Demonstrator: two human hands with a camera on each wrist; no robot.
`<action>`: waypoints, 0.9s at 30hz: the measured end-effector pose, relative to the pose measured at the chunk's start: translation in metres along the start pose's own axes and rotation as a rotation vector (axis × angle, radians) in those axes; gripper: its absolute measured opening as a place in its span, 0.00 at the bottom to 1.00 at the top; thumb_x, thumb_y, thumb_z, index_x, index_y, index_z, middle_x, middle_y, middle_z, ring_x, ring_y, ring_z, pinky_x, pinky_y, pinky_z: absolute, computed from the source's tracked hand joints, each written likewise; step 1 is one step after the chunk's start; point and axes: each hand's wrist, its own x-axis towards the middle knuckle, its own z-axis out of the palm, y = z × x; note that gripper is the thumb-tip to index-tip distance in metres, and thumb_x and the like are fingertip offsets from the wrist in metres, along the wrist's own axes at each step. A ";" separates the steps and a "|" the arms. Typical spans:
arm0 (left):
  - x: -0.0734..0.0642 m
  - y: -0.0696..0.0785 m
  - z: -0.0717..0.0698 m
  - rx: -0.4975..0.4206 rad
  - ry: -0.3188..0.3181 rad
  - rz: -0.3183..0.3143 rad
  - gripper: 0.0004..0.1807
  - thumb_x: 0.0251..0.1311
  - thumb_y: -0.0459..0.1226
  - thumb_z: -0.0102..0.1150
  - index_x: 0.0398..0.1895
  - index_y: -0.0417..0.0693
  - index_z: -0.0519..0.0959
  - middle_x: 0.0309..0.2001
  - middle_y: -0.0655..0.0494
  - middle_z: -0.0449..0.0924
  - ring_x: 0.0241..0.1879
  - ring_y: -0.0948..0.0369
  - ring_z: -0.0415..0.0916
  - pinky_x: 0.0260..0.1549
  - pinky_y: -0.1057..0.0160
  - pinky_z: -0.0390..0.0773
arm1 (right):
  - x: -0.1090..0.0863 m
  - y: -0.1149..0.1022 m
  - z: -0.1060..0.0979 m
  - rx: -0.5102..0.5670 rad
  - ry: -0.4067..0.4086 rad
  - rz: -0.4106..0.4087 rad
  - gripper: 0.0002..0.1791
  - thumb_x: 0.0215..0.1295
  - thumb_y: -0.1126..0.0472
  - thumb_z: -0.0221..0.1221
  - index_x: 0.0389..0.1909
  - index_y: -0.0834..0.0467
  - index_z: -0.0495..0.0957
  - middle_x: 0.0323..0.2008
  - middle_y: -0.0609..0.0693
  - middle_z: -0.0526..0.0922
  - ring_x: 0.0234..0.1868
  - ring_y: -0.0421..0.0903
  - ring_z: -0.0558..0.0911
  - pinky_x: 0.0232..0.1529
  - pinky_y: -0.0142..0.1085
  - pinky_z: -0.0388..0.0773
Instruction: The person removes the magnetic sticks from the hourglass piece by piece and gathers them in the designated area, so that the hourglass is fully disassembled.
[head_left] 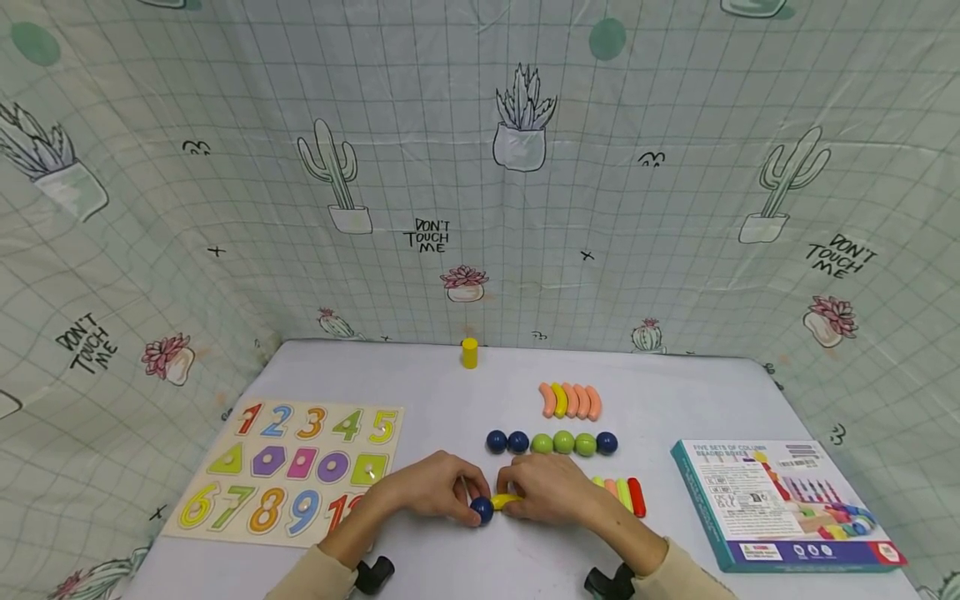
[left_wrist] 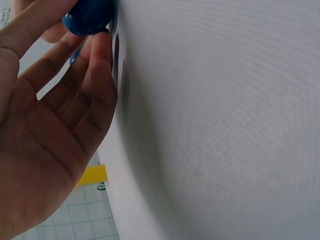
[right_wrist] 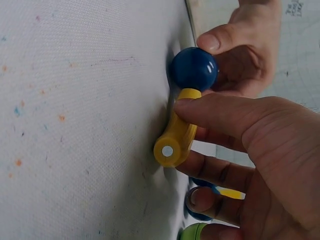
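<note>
Near the front middle of the table, my left hand (head_left: 435, 487) pinches a glossy blue bead (head_left: 482, 510) between thumb and fingers. My right hand (head_left: 551, 487) holds a curved yellow bead (head_left: 506, 501) by thumb and fingers. In the right wrist view, one end of the yellow bead (right_wrist: 181, 127) meets the underside of the blue bead (right_wrist: 194, 69); its other end faces the camera and shows a pale hole. Whether the two are joined cannot be told. The left wrist view shows the palm (left_wrist: 45, 135) and part of the blue bead (left_wrist: 90, 16).
Behind the hands lies a row of blue and green round beads (head_left: 563, 442), then curved pink and yellow ones (head_left: 572, 401). Straight coloured pieces (head_left: 636, 497) lie beside the right hand. A yellow cylinder (head_left: 469, 353) stands at the back. A number puzzle board (head_left: 247, 467) lies left, a boxed set (head_left: 787, 504) right.
</note>
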 end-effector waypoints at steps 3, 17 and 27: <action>0.000 0.000 0.000 0.000 0.001 -0.009 0.13 0.52 0.38 0.77 0.41 0.54 0.85 0.33 0.67 0.82 0.29 0.69 0.76 0.30 0.71 0.75 | 0.000 0.000 0.000 0.004 -0.002 0.000 0.08 0.59 0.48 0.71 0.38 0.42 0.85 0.23 0.34 0.69 0.22 0.33 0.67 0.21 0.29 0.64; 0.001 -0.002 0.001 -0.002 -0.001 -0.006 0.12 0.53 0.39 0.76 0.41 0.55 0.86 0.33 0.67 0.82 0.27 0.69 0.75 0.27 0.72 0.74 | -0.001 0.002 -0.001 -0.004 0.004 -0.001 0.08 0.59 0.47 0.70 0.37 0.41 0.85 0.23 0.34 0.69 0.23 0.32 0.68 0.21 0.30 0.64; 0.001 -0.003 0.001 -0.006 -0.002 -0.010 0.12 0.53 0.40 0.76 0.41 0.55 0.86 0.32 0.67 0.82 0.25 0.70 0.75 0.25 0.72 0.73 | 0.001 0.003 -0.001 0.020 -0.006 0.002 0.07 0.59 0.47 0.70 0.37 0.41 0.85 0.22 0.34 0.69 0.22 0.33 0.68 0.20 0.30 0.64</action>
